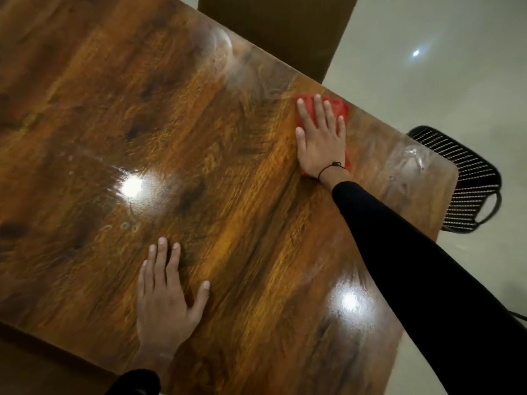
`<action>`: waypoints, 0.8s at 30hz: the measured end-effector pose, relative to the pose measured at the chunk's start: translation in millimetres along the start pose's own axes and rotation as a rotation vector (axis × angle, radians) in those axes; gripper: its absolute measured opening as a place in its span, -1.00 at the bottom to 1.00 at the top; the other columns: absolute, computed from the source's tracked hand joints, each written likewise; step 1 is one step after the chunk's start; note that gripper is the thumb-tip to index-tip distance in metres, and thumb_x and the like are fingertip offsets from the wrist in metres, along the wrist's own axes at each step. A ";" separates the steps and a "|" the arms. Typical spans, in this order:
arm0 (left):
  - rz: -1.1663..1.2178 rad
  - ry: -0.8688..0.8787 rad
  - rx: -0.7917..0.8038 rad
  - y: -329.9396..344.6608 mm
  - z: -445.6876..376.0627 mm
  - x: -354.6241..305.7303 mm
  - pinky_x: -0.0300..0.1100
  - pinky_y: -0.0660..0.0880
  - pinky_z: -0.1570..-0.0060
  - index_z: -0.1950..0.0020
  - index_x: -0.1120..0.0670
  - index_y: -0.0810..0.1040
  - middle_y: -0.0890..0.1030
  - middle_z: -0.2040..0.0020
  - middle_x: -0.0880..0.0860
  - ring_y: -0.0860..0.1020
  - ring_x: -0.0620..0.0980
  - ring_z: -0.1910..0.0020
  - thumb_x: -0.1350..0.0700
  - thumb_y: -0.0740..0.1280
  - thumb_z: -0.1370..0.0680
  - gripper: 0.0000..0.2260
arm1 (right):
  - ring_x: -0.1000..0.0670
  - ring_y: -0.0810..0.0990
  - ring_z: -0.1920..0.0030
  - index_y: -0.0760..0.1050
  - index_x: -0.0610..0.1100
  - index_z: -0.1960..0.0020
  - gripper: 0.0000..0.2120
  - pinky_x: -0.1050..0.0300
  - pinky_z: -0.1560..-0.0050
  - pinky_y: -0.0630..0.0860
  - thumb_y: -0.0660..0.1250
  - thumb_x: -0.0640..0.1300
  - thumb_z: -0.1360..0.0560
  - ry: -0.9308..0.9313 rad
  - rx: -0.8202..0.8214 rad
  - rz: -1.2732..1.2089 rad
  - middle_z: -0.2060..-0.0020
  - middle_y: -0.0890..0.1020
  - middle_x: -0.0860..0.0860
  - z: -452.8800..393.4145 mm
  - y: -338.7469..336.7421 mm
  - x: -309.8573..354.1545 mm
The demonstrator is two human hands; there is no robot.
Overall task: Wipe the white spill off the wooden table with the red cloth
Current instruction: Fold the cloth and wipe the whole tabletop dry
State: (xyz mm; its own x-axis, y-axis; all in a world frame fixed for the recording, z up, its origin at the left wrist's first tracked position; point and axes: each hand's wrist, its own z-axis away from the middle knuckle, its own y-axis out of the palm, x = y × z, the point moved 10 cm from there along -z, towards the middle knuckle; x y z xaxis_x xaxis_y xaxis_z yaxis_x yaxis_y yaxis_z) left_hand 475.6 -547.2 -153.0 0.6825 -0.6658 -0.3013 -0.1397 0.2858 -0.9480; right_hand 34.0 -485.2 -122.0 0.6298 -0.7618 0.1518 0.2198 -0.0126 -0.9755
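Observation:
My right hand [320, 138] lies flat with straight, spread fingers on the red cloth [340, 109], pressing it onto the wooden table [228, 172] near the far right edge. Most of the cloth is hidden under the hand. A whitish, smeared haze [242, 72] covers the wood just left of and beyond the cloth. Another pale smear [407, 161] sits at the right corner. My left hand [166, 300] rests flat on the table near the front edge, fingers straight, holding nothing.
A dark chair back [273, 27] stands at the table's far side. A black perforated chair [467, 181] stands off the right corner on the pale floor. Bright light reflections [132, 186] shine on the glossy top. Faint ring marks [125, 226] lie near the left hand.

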 end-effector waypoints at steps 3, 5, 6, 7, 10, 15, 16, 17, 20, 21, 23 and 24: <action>0.009 -0.003 0.003 -0.6 -0.5 -1.0 0.05 -0.07 -0.75 -0.78 0.09 0.16 0.03 -0.82 0.07 0.01 0.12 -0.80 -0.33 0.21 -0.62 -0.16 | -0.15 -0.13 -0.83 -0.09 0.11 -0.85 -0.38 -0.32 -0.79 -0.15 -0.12 0.19 -0.82 0.171 -0.021 -0.048 -0.84 -0.10 -0.05 15.0 -6.3 -53.0; 0.011 0.008 0.013 -0.8 -1.9 -3.1 0.07 -0.05 -0.75 -0.78 0.10 0.16 0.03 -0.82 0.07 0.02 0.12 -0.80 -0.31 0.21 -0.62 -0.17 | -0.15 -0.12 -0.83 -0.10 0.09 -0.85 -0.38 -0.33 -0.79 -0.13 -0.10 0.16 -0.82 0.256 -0.040 -0.051 -0.84 -0.10 -0.06 30.9 -10.0 -79.5; 0.005 0.024 0.020 -0.6 -1.8 -5.2 0.10 -0.03 -0.75 -0.78 0.11 0.17 0.03 -0.82 0.08 0.03 0.13 -0.80 -0.29 0.20 -0.63 -0.19 | -0.15 -0.12 -0.83 -0.10 0.08 -0.85 -0.38 -0.33 -0.79 -0.13 -0.09 0.14 -0.82 0.290 -0.044 -0.048 -0.84 -0.10 -0.06 39.1 -10.8 -88.8; -0.002 0.051 0.028 -1.3 -1.2 -8.5 0.12 -0.01 -0.75 -0.77 0.13 0.18 0.03 -0.82 0.09 0.04 0.14 -0.80 -0.27 0.19 -0.65 -0.21 | -0.15 -0.12 -0.83 -0.09 0.07 -0.85 -0.38 -0.33 -0.79 -0.13 -0.07 0.13 -0.82 0.317 -0.044 -0.052 -0.84 -0.10 -0.07 47.5 -10.4 -95.6; 0.025 0.165 0.039 -5.6 -2.3 -35.6 0.15 0.03 -0.75 -0.73 0.19 0.25 0.03 -0.81 0.12 0.08 0.16 -0.79 -0.20 0.17 -0.69 -0.29 | -0.16 -0.13 -0.83 -0.11 0.06 -0.85 -0.37 -0.31 -0.79 -0.15 -0.05 0.12 -0.83 0.381 -0.050 -0.059 -0.84 -0.11 -0.08 71.1 -6.8 -104.4; 0.123 0.324 0.137 -1.9 -76.9 -159.1 0.11 0.00 -0.74 -0.75 0.10 0.18 0.04 -0.80 0.14 0.02 0.11 -0.80 -0.20 0.21 -0.73 -0.34 | -0.17 -0.13 -0.83 -0.13 0.04 -0.85 -0.36 -0.33 -0.79 -0.14 -0.07 0.14 -0.82 0.456 -0.069 -0.073 -0.83 -0.13 -0.09 115.5 5.7 -99.7; 0.130 0.359 0.139 -0.7 -99.4 -187.1 0.09 0.01 -0.73 -0.75 0.07 0.18 0.04 -0.80 0.13 0.03 0.10 -0.79 -0.20 0.20 -0.74 -0.36 | -0.17 -0.14 -0.83 -0.14 0.04 -0.85 -0.35 -0.33 -0.79 -0.14 -0.07 0.14 -0.82 0.454 -0.078 -0.067 -0.83 -0.13 -0.09 127.0 8.6 -95.3; 0.119 0.396 0.134 1.0 -120.5 -210.8 0.07 0.01 -0.72 -0.75 0.06 0.19 0.07 -0.80 0.13 0.06 0.11 -0.79 -0.18 0.20 -0.75 -0.38 | -0.17 -0.14 -0.83 -0.14 0.04 -0.85 -0.35 -0.33 -0.79 -0.14 -0.08 0.14 -0.82 0.426 -0.083 -0.056 -0.83 -0.14 -0.09 138.2 12.2 -88.8; 0.054 0.521 0.149 17.5 -157.6 -258.5 0.08 0.05 -0.75 -0.74 0.06 0.24 0.14 -0.78 0.15 0.12 0.13 -0.77 -0.13 0.16 -0.77 -0.44 | -0.14 -0.16 -0.83 -0.11 0.06 -0.85 -0.37 -0.31 -0.80 -0.14 -0.07 0.15 -0.83 0.206 -0.063 -0.013 -0.84 -0.14 -0.07 161.4 26.1 -64.2; 0.034 0.554 0.156 24.6 -161.8 -264.4 0.12 0.09 -0.75 -0.74 0.06 0.25 0.15 -0.78 0.16 0.13 0.14 -0.77 -0.12 0.13 -0.77 -0.45 | -0.13 -0.15 -0.83 -0.09 0.07 -0.85 -0.38 -0.30 -0.80 -0.14 -0.06 0.15 -0.83 0.117 -0.056 -0.007 -0.84 -0.11 -0.05 162.6 28.5 -59.7; -0.013 0.597 0.130 35.1 -163.9 -266.2 0.12 0.08 -0.75 -0.75 0.05 0.22 0.13 -0.79 0.15 0.11 0.14 -0.78 -0.16 0.08 -0.77 -0.43 | -0.11 -0.11 -0.83 -0.04 0.08 -0.85 -0.39 -0.31 -0.80 -0.10 -0.03 0.15 -0.84 -0.050 -0.045 0.005 -0.84 -0.06 -0.04 155.3 28.0 -61.5; -0.034 0.602 0.106 38.0 -163.8 -264.0 0.09 0.05 -0.75 -0.76 0.03 0.19 0.11 -0.79 0.14 0.10 0.13 -0.78 -0.19 0.07 -0.77 -0.41 | -0.11 -0.09 -0.83 -0.02 0.08 -0.85 -0.39 -0.32 -0.79 -0.09 -0.02 0.15 -0.84 -0.127 -0.036 0.017 -0.84 -0.04 -0.03 148.9 27.4 -64.9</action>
State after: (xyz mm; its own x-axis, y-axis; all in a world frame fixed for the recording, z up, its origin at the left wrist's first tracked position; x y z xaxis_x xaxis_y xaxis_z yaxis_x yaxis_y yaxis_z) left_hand 172.6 -473.4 -126.3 0.1563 -0.9394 -0.3051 -0.0314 0.3040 -0.9522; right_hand 110.1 -339.7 -134.9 0.7228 -0.6741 0.1520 0.1828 -0.0257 -0.9828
